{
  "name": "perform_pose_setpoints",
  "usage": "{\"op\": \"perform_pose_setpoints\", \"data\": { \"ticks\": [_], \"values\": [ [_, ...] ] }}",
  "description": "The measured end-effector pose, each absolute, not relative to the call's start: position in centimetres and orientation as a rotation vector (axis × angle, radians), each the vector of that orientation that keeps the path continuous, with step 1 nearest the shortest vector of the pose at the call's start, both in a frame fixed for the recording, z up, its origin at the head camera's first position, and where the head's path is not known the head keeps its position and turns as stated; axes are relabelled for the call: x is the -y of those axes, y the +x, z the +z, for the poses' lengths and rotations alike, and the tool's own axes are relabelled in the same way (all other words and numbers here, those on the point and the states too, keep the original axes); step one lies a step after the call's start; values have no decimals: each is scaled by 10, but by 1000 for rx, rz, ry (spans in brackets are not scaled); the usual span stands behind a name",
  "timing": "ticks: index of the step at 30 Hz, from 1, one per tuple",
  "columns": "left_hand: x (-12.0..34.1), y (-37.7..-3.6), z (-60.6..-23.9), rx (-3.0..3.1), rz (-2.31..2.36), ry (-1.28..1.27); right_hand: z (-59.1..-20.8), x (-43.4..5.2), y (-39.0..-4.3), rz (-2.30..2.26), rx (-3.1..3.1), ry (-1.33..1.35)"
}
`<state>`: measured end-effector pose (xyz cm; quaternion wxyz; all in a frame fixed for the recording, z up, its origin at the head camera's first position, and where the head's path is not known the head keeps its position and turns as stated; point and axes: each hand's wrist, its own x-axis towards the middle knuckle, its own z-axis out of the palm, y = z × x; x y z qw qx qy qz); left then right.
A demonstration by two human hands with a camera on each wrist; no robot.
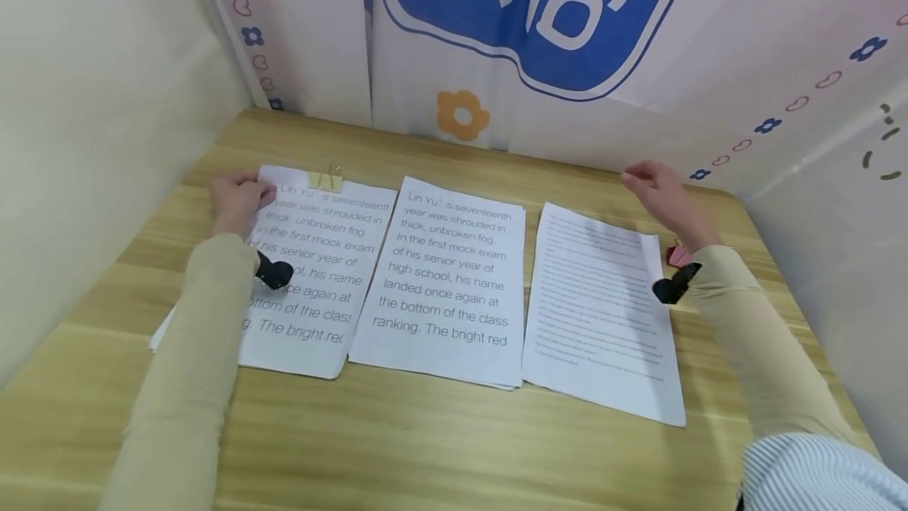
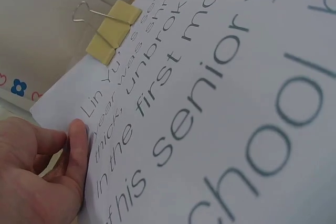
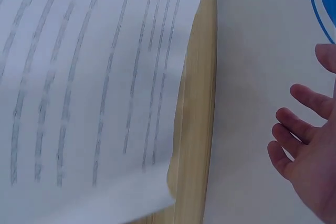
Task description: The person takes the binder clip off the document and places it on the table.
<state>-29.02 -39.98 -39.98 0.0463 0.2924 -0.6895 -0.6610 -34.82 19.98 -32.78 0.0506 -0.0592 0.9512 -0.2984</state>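
A stack of large-print sheets (image 1: 312,259) lies at the left, with a yellow binder clip (image 2: 114,32) on its top edge. My left hand (image 1: 237,199) is at that stack's upper left side. In the left wrist view, a finger of the left hand (image 2: 42,177) lies along the paper's edge, and no sheet shows between thumb and finger. Raised beyond the upper right corner of the small-print sheets (image 1: 599,314), my right hand (image 1: 663,194) holds nothing. Its fingers are loosely bent in the right wrist view.
Between the left and right papers lies another large-print stack (image 1: 440,282). A pink binder clip (image 1: 678,255) sits under the right forearm, beside the small-print sheets. The wooden table (image 1: 426,448) meets a printed backdrop (image 1: 567,124) at its far edge, with pale side walls.
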Motion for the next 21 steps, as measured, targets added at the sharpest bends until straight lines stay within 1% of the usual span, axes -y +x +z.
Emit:
{"op": "perform_pose_setpoints", "data": {
  "ticks": [6, 11, 16, 21],
  "values": [
    [403, -289, -401, 2103, -2066, 875, -323, -130, -372, -920, -2865, -354],
    [408, -283, -400, 2088, -2082, 879, -321, -47, -388, -910, -2741, -493],
    [408, -280, -399, 2052, -2101, 893, -326, 23, -392, -899, -2630, -656],
    [404, -278, -396, 2039, -2121, 859, -328, 64, -389, -908, -2580, -745]
  ]
}}
